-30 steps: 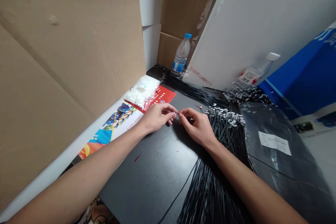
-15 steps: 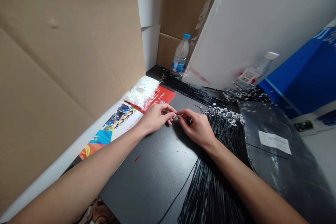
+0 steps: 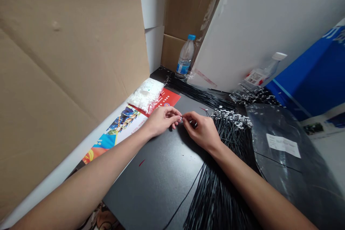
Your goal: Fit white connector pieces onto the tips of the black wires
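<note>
Head view: our left hand (image 3: pixel 161 120) pinches a tiny white connector (image 3: pixel 180 118), and our right hand (image 3: pixel 202 129) pinches a thin black wire (image 3: pixel 188 190) whose tip meets it above the dark counter (image 3: pixel 153 183). A bundle of finished wires (image 3: pixel 229 129) lies just right. We judge steady, aligned fingertips matter most when seating the tip.

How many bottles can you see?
2. One bottle stands upright in the far corner; the other bottle leans tilted against the white board on the right.
</note>
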A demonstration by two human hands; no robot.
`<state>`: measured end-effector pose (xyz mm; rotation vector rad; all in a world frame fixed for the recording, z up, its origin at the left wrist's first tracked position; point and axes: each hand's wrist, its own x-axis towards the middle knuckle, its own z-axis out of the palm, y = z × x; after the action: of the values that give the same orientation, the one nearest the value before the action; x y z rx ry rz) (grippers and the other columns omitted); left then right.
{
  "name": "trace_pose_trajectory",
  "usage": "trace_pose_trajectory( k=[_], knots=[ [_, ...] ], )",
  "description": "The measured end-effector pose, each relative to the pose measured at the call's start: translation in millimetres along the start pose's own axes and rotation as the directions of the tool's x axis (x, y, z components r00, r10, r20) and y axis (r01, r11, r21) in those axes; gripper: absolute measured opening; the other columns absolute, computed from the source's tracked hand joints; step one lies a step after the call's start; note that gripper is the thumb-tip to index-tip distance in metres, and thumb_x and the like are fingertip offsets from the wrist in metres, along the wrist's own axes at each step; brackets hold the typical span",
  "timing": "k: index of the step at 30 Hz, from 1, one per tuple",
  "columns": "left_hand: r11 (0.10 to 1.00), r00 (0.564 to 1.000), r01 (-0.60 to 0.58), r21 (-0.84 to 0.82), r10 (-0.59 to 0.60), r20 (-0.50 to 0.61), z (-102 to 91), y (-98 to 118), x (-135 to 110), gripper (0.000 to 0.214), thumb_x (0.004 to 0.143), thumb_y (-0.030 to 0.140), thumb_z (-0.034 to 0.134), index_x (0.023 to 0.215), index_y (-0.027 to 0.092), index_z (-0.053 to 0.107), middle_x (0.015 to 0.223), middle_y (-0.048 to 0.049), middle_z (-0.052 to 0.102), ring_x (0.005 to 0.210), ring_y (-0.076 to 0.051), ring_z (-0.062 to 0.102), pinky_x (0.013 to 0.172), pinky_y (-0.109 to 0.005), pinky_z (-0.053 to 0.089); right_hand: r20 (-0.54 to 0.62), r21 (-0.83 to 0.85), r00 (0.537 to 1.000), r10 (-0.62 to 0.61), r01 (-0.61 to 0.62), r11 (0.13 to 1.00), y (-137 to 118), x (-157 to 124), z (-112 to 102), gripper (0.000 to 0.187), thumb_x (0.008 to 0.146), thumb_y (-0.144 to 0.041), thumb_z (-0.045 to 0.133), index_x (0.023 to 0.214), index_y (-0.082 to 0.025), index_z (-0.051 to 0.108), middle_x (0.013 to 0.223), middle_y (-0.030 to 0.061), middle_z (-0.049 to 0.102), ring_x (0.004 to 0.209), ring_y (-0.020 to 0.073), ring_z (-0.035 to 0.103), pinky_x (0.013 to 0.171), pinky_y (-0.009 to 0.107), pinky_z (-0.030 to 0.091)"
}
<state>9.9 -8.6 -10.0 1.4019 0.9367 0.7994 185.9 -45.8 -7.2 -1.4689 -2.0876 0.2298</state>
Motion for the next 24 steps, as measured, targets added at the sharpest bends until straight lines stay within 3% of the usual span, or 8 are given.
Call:
trace_pose_trajectory(
  k=[7, 21, 24],
  knots=[
    [0.999, 0.999, -0.035, 0.030, 0.035, 0.008, 0.0, 0.5, -1.3, 0.007, 0.084, 0.013, 0.059, 0.089, 0.009, 0.063, 0.072, -0.0026, 0.061, 0.054, -0.008, 0.055, 0.057, -0.023, 0.047, -0.026, 0.046, 1.000, -0.008, 0.009, 0.999, 1.1, -0.4, 1.2, 0.018, 0.089, -0.030, 0.053, 0.091, -0.018, 0.066, 0.072, -0.0003, 0.069, 0.057, 0.0093, 0.061, 0.058, 0.019, 0.042],
    [0.998, 0.998, -0.055, 0.021, 0.056, -0.020, 1.5, 1.8, -1.7, 0.003, 0.084, 0.012, 0.059, 0.086, 0.011, 0.060, 0.069, -0.0015, 0.060, 0.054, -0.008, 0.056, 0.052, -0.020, 0.045, -0.059, -0.022, 0.998, -0.003, 0.002, 1.000, -2.3, 0.8, 2.6, 0.017, 0.086, -0.030, 0.055, 0.093, -0.019, 0.067, 0.072, -0.0008, 0.070, 0.053, 0.0100, 0.059, 0.055, 0.020, 0.041],
    [0.999, 0.998, -0.050, 0.017, 0.051, -0.045, 0.8, 1.4, -1.1, 0.002, 0.084, 0.011, 0.060, 0.086, 0.010, 0.061, 0.067, -0.0011, 0.061, 0.052, -0.007, 0.055, 0.052, -0.019, 0.044, -0.045, 0.009, 0.999, -0.015, 0.016, 1.000, -3.9, 1.2, 1.1, 0.018, 0.086, -0.028, 0.053, 0.096, -0.020, 0.066, 0.077, 0.0000, 0.071, 0.062, 0.0113, 0.063, 0.057, 0.020, 0.042]
  ],
)
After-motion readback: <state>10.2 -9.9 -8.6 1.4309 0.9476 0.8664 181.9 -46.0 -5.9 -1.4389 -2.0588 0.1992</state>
